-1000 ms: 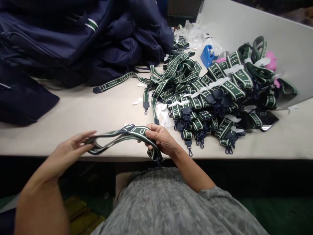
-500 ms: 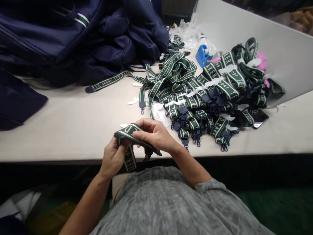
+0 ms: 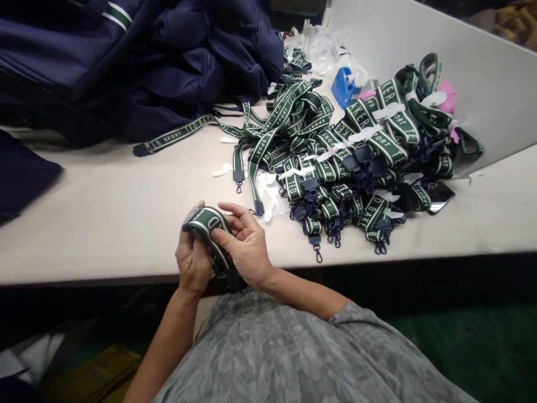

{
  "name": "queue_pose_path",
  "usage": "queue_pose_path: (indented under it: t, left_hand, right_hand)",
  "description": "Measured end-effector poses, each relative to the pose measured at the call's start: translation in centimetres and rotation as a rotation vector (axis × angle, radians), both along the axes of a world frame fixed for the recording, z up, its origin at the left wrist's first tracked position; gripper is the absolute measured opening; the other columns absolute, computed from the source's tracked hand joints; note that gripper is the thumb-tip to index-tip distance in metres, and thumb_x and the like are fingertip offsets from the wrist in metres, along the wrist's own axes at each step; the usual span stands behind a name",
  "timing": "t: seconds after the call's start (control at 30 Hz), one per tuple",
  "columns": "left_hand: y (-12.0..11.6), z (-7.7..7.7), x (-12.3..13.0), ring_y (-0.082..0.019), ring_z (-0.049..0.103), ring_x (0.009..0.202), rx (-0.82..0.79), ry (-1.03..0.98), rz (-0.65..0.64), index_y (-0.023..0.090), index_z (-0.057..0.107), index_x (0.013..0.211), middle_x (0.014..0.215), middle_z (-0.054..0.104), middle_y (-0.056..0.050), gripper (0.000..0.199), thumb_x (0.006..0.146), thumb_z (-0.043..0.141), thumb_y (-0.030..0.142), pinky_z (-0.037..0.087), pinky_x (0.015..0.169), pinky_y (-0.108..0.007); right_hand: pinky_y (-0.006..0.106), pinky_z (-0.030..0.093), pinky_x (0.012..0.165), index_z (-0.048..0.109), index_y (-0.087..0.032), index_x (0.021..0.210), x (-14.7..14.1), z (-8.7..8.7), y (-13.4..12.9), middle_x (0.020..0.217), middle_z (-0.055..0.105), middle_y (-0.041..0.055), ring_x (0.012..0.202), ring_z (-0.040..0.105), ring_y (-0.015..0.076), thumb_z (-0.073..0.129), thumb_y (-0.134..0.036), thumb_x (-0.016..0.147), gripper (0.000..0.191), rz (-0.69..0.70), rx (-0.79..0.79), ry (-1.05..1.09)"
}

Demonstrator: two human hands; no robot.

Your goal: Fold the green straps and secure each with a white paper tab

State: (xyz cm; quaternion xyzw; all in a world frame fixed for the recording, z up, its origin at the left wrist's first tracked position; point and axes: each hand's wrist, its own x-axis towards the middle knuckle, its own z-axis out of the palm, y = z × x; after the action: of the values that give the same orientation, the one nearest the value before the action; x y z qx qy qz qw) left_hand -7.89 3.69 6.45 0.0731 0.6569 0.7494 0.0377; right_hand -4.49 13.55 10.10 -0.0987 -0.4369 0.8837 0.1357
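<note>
A dark green webbing strap (image 3: 206,219) with white edge lines and lettering is bent into a loop at the table's front edge. My left hand (image 3: 192,258) grips it from the left, fingers behind the fold. On the other side my right hand (image 3: 247,246) pinches the strap with the thumb on top. Its lower part hangs between my hands and is partly hidden by them. Beyond them lies a loose tangle of matching straps (image 3: 289,120), some ending in dark clips. Folded straps in white bands form a bundled heap (image 3: 392,134) to the right.
Navy bags (image 3: 176,73) are piled at the back left of the pale table (image 3: 104,224). A blue tape dispenser (image 3: 344,88) stands behind the heap, near a grey panel (image 3: 403,39). A phone (image 3: 442,198) lies at the right, and white paper scraps (image 3: 271,196) lie centrally.
Both hands have shifted slightly left with the strap. Its fold is now more rounded, and the tail that hung below is drawn up between my hands. The camera view has moved a little.
</note>
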Motion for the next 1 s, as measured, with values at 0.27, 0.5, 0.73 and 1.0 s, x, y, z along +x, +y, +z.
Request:
queue_pose_path:
  t: [0.27, 0.5, 0.73, 1.0]
  left_hand:
    - [-1.8, -0.1, 3.0, -0.035, 0.052, 0.13, -0.134, 0.023, -0.339, 0.018, 0.052, 0.14, 0.135, 0.058, -0.015, 0.069, 0.086, 0.063, 0.06, 0.045, 0.109, -0.041]
    - [-5.0, -1.3, 4.0, -0.028, 0.066, 0.103, -0.282, -0.233, -0.455, 0.019, 0.065, 0.114, 0.106, 0.07, -0.009, 0.037, 0.089, 0.065, 0.047, 0.053, 0.092, -0.034]
    - [-4.8, 0.6, 4.9, -0.023, 0.064, 0.074, -0.209, -0.375, -0.857, 0.019, 0.067, 0.103, 0.082, 0.071, -0.008, 0.032, 0.096, 0.052, 0.046, 0.052, 0.073, -0.031]
    - [-4.0, -1.8, 5.0, -0.028, 0.066, 0.087, -0.346, -0.318, -0.799, 0.017, 0.069, 0.093, 0.087, 0.072, -0.011, 0.043, 0.095, 0.049, 0.055, 0.05, 0.083, -0.035]
  right_hand:
    - [0.033, 0.05, 0.098, 0.061, -0.025, 0.123, 1.0, -2.4, -0.8, 0.117, 0.067, 0.0061, 0.104, 0.064, 0.0188, 0.065, -0.036, 0.091, 0.035, -0.245, 0.551, 0.063]
    - [0.041, 0.046, 0.098, 0.057, -0.022, 0.126, 2.9, -3.9, -0.2, 0.108, 0.064, 0.0089, 0.099, 0.056, 0.0237, 0.076, -0.036, 0.078, 0.053, -0.293, 0.942, 0.03]
    - [0.034, 0.051, 0.085, 0.06, -0.021, 0.122, 3.3, -4.4, 1.5, 0.097, 0.058, 0.0027, 0.09, 0.059, 0.018, 0.086, -0.043, 0.063, 0.069, 0.115, 0.338, -0.24]
    - [0.027, 0.058, 0.064, 0.064, -0.017, 0.12, 3.0, -4.2, 2.3, 0.074, 0.067, -0.0004, 0.066, 0.07, 0.0152, 0.08, -0.045, 0.075, 0.055, 0.16, -0.033, -0.107]
